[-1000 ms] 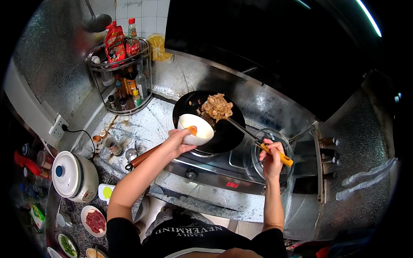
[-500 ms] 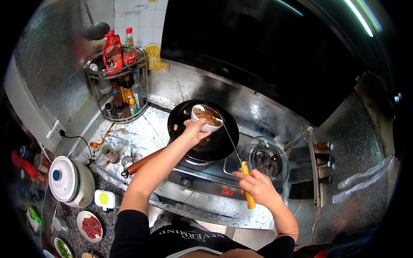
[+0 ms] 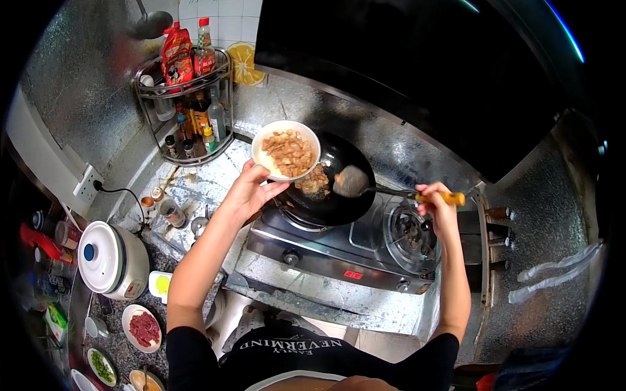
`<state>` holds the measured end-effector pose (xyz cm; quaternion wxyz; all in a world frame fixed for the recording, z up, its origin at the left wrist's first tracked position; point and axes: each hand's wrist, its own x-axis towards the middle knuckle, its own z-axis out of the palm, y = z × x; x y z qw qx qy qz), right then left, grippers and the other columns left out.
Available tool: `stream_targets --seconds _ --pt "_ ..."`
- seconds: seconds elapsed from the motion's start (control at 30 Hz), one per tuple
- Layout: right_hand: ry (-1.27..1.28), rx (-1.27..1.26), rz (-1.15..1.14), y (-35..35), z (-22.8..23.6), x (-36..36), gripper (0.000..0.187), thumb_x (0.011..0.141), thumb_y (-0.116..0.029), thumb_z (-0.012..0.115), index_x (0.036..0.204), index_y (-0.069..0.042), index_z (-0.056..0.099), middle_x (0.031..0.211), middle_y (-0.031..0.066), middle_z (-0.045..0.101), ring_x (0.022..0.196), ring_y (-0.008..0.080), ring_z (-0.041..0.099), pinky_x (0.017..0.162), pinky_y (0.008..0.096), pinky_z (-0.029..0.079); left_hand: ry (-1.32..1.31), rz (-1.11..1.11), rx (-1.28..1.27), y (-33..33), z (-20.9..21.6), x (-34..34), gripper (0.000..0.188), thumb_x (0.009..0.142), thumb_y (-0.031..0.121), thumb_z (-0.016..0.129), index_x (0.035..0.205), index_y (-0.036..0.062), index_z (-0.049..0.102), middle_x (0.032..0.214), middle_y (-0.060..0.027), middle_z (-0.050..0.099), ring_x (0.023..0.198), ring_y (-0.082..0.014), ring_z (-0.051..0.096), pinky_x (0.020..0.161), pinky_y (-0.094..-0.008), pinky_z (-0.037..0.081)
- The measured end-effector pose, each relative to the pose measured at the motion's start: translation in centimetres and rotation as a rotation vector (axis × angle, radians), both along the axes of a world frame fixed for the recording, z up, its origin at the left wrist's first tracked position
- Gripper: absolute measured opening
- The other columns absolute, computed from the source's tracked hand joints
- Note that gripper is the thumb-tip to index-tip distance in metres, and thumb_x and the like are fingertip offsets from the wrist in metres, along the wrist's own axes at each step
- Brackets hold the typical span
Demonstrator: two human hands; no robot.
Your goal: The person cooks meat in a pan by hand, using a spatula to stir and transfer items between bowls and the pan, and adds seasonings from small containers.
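My left hand (image 3: 246, 192) grips the rim and side of a white bowl (image 3: 259, 164), held over the left part of a black wok (image 3: 355, 208). Brown cooked meat slices (image 3: 290, 153) fill much of the bowl. More meat (image 3: 314, 182) lies in the wok beside the bowl's lower right edge. My right hand (image 3: 438, 207) is closed round the yellow handle of a wok spatula (image 3: 352, 181). The spatula's metal blade, slightly blurred, is over the wok's middle with bits stuck on it. The wok sits on the left burner, its handle mostly behind my left forearm.
A second burner (image 3: 412, 234) is right of the wok. Bottles crowd a corner rack (image 3: 186, 86). At lower left stand a rice cooker (image 3: 101, 257), a plate of raw red meat (image 3: 143, 328) and a dish of chopped greens (image 3: 102, 366). A dark range hood (image 3: 417, 78) hangs behind.
The bowl has moved left and up out of the wok, and its contents face me more. The spatula has swung level, with its blade away from the bowl. A meat pile now shows in the wok.
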<state>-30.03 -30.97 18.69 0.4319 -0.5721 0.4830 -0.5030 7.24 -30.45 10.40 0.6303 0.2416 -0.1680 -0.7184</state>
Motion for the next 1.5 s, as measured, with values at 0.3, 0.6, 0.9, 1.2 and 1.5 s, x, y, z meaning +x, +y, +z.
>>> stream_targets --seconds 0.3,0.6,0.9,1.2,1.5 --pt "0.580 -0.009 0.299 -11.7 2.6 12.0 0.016 0.078 -0.013 0.047 0.067 -0.003 0.051 0.049 0.0041 0.049 0.040 0.0098 0.045 0.040 0.0243 0.037 0.167 -0.033 0.015 5.9 -1.6 4.6 0.054 0.073 0.003 0.044 0.122 0.0140 0.024 0.125 -0.0138 0.034 0.105 -0.0396 0.045 0.084 -0.0469 0.044" --pt "1.207 -0.694 0.685 -4.9 1.8 16.0 0.011 0.062 -0.006 0.056 0.073 -0.005 0.052 0.068 0.0123 0.058 0.068 0.0311 0.058 0.060 0.0380 0.048 0.131 0.015 0.001 9.2 -2.0 6.2 0.054 0.074 0.003 0.043 0.124 0.0133 0.024 0.124 -0.0166 0.036 0.105 -0.0383 0.046 0.084 -0.0459 0.044" --pt "1.207 -0.742 0.919 2.6 -0.1 12.8 0.027 0.054 -0.006 0.060 0.081 -0.005 0.052 0.077 0.0081 0.056 0.071 0.0270 0.056 0.061 0.0344 0.048 0.121 -0.011 0.008 9.9 -2.5 6.4 0.056 0.075 0.004 0.042 0.126 0.0133 0.022 0.124 -0.0161 0.036 0.105 -0.0381 0.046 0.084 -0.0454 0.045" --pt "1.101 -0.514 1.101 6.2 8.1 14.0 0.023 0.052 -0.005 0.059 0.072 -0.002 0.049 0.066 0.0100 0.054 0.066 0.0282 0.057 0.059 0.0355 0.047 0.064 0.050 0.004 11.5 -2.7 7.0 0.051 0.074 0.007 0.044 0.123 0.0044 0.028 0.120 -0.0177 0.042 0.103 -0.0351 0.049 0.082 -0.0435 0.046" --pt "0.769 -0.208 0.590 -3.2 5.0 13.1 0.006 0.069 -0.006 0.052 0.074 -0.002 0.053 0.069 0.0072 0.059 0.056 0.0167 0.058 0.048 0.0262 0.047 0.048 0.078 0.025 12.5 -2.9 7.4 0.054 0.074 0.006 0.045 0.124 0.0086 0.026 0.122 -0.0166 0.039 0.103 -0.0356 0.048 0.083 -0.0435 0.046"
